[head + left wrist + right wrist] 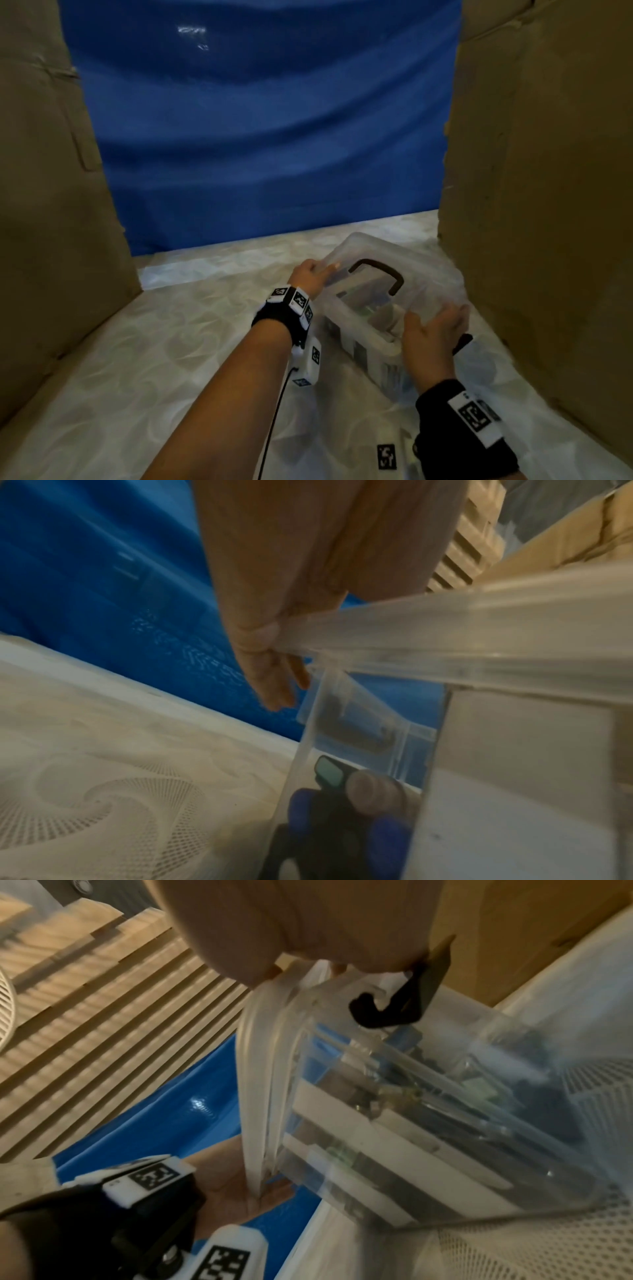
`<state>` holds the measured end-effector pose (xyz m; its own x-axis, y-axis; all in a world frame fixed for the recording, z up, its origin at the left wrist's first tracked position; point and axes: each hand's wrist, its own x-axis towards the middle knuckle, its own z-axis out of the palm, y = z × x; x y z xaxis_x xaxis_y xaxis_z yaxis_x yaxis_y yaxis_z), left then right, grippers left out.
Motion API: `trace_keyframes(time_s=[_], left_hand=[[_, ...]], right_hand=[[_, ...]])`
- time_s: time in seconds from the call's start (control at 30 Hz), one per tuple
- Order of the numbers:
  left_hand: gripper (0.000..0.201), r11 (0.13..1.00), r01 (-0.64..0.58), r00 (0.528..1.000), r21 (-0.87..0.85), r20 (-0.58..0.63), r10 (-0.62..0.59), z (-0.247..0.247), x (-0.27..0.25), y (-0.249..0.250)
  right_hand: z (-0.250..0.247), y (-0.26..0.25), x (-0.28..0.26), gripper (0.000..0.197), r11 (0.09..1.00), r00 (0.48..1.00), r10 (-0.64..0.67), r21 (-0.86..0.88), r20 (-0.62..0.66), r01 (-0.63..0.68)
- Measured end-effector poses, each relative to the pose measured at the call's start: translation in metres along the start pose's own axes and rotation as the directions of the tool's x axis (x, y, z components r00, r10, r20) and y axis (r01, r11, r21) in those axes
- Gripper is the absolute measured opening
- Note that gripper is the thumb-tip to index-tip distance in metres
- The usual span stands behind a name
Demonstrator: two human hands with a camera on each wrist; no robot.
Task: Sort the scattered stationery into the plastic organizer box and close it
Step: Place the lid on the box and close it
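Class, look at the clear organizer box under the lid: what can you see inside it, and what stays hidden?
Through the organizer box walls, white and dark flat items stand packed; the left wrist view shows something blue and black. What each item is stays unclear, blurred and covered by the lid and right hand.

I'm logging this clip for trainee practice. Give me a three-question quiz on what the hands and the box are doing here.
1. True or false: the lid lies flat on the table beside the organizer box.
2. Which hand holds the lid's far-left edge? A) left hand B) right hand C) neither
3. Fill in: the dark handle sits on top of the ____.

Key
1. False: both hands hold it over the box, and a gap shows at the near edge, so it is not yet fully shut.
2. A; the right hand holds the near-right edge by the black latch.
3. lid
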<state>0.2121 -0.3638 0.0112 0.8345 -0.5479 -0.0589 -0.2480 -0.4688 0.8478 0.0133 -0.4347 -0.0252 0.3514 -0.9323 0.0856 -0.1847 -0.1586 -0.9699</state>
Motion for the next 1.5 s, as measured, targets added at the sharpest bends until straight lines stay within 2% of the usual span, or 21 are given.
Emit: trace_keyframes(time_s=[0.2,0.37,0.47,0.53,0.57,0.63,0.7,0.87,0.93,1.07,1.27,1.43,1.5], left_hand=[[0.048,0.997,0.021,1.0,-0.071,0.014,-0.02,-0.014,0.003,-0.018],[0.04,0.996,0.057,0.998,-0.071,-0.025,-0.059,-0.056,-0.041,-0.041],[0.011,0.991,0.033,0.994,-0.133,-0.098,-0.046,-0.076,-0.089,-0.054],[0.008,0.986,0.017,0.989,-0.168,-0.144,-0.041,-0.08,-0.124,-0.064],[0.008,0.978,0.02,0.989,-0.21,-0.141,-0.05,-0.081,-0.139,-0.068],[0.022,0.961,0.04,0.99,-0.274,-0.122,-0.076,-0.079,-0.158,-0.078],[0.028,0.959,0.054,0.988,-0.277,-0.127,-0.092,-0.078,-0.165,-0.082],[0.027,0.997,0.064,0.983,-0.043,-0.17,-0.07,-0.076,-0.15,-0.078],[0.026,0.996,0.078,0.975,0.032,-0.211,-0.07,-0.076,-0.14,-0.076],[0.034,0.993,0.111,0.96,0.032,-0.264,-0.098,-0.068,-0.13,-0.072],[0.034,0.996,0.089,0.95,-0.015,-0.3,-0.089,-0.055,-0.135,-0.075],[0.041,0.974,0.207,0.922,0.089,-0.351,-0.164,-0.055,-0.132,-0.079],[0.046,0.972,0.234,0.922,0.036,-0.325,-0.21,-0.056,-0.135,-0.076]], right_hand=[[0.01,-0.002,-0.004,0.066,0.999,1.0,-0.005,-0.044,0.004,0.006],[0.02,-0.013,-0.007,0.074,0.999,0.996,-0.052,0.004,0.078,0.052],[0.026,-0.021,-0.002,0.06,0.998,0.973,-0.066,0.029,0.222,0.062],[0.025,-0.028,0.004,0.045,0.995,0.941,-0.073,-0.038,0.33,0.091],[0.024,-0.031,0.008,0.041,0.992,0.929,-0.073,-0.071,0.362,0.106],[0.021,-0.034,0.011,0.039,0.987,0.907,-0.068,-0.103,0.416,0.12],[0.022,-0.037,0.013,0.041,0.976,0.892,-0.067,-0.157,0.447,0.153],[0.025,-0.04,0.016,0.032,0.87,0.906,-0.042,-0.43,0.422,0.241],[0.024,-0.039,0.015,0.029,0.831,0.909,-0.043,-0.49,0.415,0.263],[0.024,-0.036,0.015,0.031,0.804,0.912,-0.066,-0.52,0.404,0.289],[0.033,-0.034,0.02,0.033,0.733,0.902,-0.06,-0.595,0.427,0.33],[0.037,-0.034,0.024,0.031,0.679,0.892,-0.079,-0.631,0.446,0.375],[0.038,-0.032,0.024,0.031,0.669,0.888,-0.09,-0.633,0.451,0.39]])
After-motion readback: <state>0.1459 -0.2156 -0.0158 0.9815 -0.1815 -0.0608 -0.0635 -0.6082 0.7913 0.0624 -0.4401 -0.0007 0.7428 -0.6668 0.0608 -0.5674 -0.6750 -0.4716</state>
